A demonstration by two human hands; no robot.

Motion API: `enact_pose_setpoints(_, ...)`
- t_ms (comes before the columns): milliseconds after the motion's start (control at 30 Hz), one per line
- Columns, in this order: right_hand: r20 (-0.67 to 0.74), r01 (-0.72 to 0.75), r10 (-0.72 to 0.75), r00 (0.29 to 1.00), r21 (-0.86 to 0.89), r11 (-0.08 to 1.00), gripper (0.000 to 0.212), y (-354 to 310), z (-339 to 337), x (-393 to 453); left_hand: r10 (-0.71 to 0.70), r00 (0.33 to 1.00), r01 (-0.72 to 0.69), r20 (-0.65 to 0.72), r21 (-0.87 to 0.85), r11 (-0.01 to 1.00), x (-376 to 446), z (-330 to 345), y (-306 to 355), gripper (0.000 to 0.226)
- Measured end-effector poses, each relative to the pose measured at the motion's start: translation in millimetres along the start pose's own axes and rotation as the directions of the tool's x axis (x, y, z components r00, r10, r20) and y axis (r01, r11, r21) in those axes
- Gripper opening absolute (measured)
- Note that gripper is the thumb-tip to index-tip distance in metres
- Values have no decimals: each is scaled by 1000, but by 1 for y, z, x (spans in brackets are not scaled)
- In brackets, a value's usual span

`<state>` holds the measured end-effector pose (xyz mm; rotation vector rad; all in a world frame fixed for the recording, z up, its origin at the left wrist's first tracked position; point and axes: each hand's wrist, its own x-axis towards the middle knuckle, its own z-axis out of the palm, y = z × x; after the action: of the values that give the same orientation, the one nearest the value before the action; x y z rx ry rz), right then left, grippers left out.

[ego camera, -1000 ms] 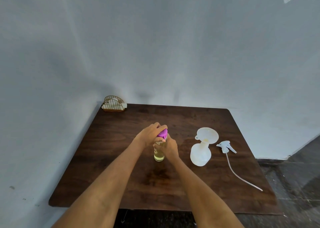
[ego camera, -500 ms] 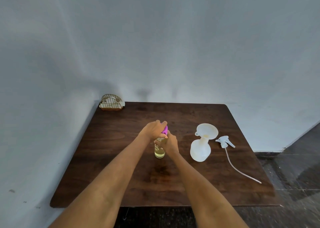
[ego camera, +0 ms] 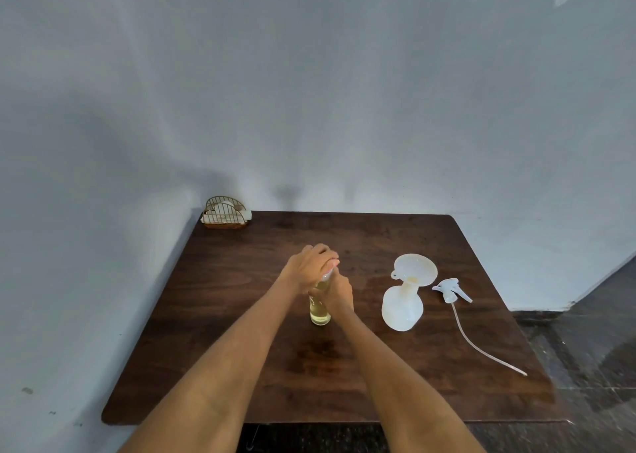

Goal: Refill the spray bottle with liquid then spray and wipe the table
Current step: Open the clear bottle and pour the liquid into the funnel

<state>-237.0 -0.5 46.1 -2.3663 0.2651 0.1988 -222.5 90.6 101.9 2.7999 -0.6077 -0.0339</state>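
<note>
Centrally in the head view, the right hand (ego camera: 339, 290) grips the refill bottle (ego camera: 320, 311) upright while the left hand (ego camera: 311, 265) curls over its cap, likely unscrewing it. Right of them stand the spray bottle (ego camera: 402, 309) with funnel (ego camera: 414, 268); its nozzle (ego camera: 451, 289) lies beside. Nothing blocks pouring.

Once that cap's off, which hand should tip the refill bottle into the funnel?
Probably the right hand. It already grips the refill bottle around its body, and the funnel, seated in the spray bottle, stands on its side. The left hand is occupied covering the cap.
</note>
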Motion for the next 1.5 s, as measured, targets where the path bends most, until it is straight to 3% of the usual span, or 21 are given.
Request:
enact_pose_setpoints(133, -20, 4, -3, 1000, 16, 1000, 58, 3, 0, -1, -243, 956, 235, -166, -65, 970, 6, -6, -5, 54)
enact_pose_setpoints(267, -46, 2, 1, 999, 78, 997, 61, 10, -3, 0, -310, 921, 291, -237, -109, 950, -3, -6, -20, 53)
enact_pose_setpoints(433, -27, 26, -25, 999, 64, 998, 59, 7, -1, -3, -219, 966, 167, -137, -315, 934, 2, 0, -14, 45)
enact_pose_setpoints(533, -24, 14, -12, 1000, 70, 997, 60, 8, -2, -4, -201, 979, 176, -35, -352, 919, 3, 2, -6, 47)
enact_pose_setpoints(600, -28, 16, -14, 999, 61, 998, 61, 10, -2, -5, -259, 954, 204, -148, -309, 929, 1, 1, -5, 41)
enact_pose_setpoints(667, -35, 28, -27, 999, 45, 999, 60, 11, -1, -6, -345, 872, 275, -347, -235, 932, -2, -4, -9, 48)
enact_pose_setpoints(733, -41, 34, -32, 999, 48, 998, 60, 12, -1, -7, -383, 842, 326, -381, -207, 922, -4, -6, -12, 49)
enact_pose_setpoints(867, -49, 33, -30, 998, 70, 997, 61, 12, 0, -9, -288, 911, 198, -295, -300, 933, -5, -2, -12, 35)
enact_pose_setpoints(1000, -51, 24, -21, 998, 54, 998, 60, 12, 0, -11, -96, 993, 65, -74, -346, 936, -6, 8, 0, 45)
enact_pose_setpoints(1100, -54, 19, -17, 998, 40, 999, 62, 12, 2, -11, -113, 974, 88, -197, -135, 987, -12, 11, 1, 41)
enact_pose_setpoints(1167, -58, 20, -18, 998, 47, 999, 63, 12, 2, -11, -196, 930, 186, -311, -63, 981, -16, 11, -4, 55)
enact_pose_setpoints(1267, -62, 20, -17, 998, 45, 999, 64, 12, 3, -11, -226, 899, 207, -375, -92, 974, -17, 15, -10, 70)
enact_pose_setpoints(1433, -71, 17, -13, 997, 53, 998, 66, 13, 4, -11, -182, 938, 153, -295, -117, 981, -12, 20, 3, 49)
enact_pose_setpoints(1500, -75, 18, -14, 997, 61, 998, 65, 13, 4, -10, -224, 874, 190, -432, -121, 974, -15, 20, 2, 54)
